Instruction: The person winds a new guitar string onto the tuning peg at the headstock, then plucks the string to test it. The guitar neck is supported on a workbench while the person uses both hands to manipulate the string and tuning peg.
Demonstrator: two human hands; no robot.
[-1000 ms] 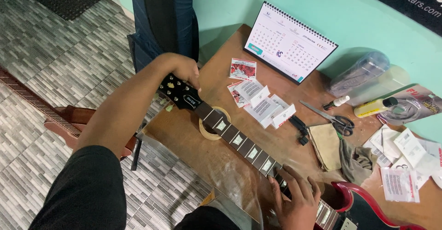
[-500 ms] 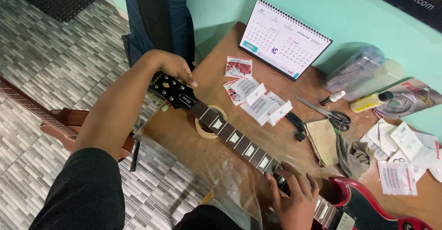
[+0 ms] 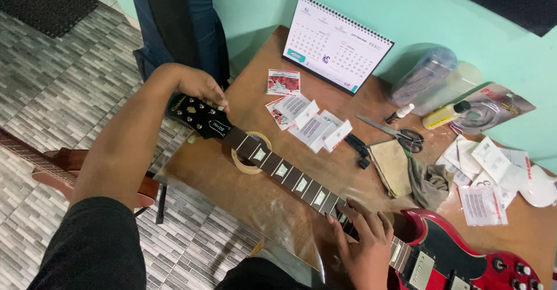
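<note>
A red electric guitar (image 3: 458,258) lies across a brown wooden table (image 3: 261,200), its dark neck (image 3: 290,177) running up to the left. My left hand (image 3: 194,87) grips the far side of the black headstock (image 3: 194,115), at the tuning pegs. My right hand (image 3: 362,238) presses down on the fretboard close to the body, fingers spread over the neck. Under the neck near the headstock sits a roll of tape (image 3: 246,156).
Small paper packets (image 3: 307,124), a desk calendar (image 3: 333,43), scissors (image 3: 397,132), a beige cloth (image 3: 391,165), a grey rag (image 3: 429,182), small bottles (image 3: 444,114) and more packets (image 3: 487,177) lie on the table. Another guitar (image 3: 64,168) rests at left over the tiled floor. A dark bag (image 3: 180,17) leans on the green wall.
The view has shifted, so more of the red guitar body shows at lower right. Both hands keep their places on headstock and neck.
</note>
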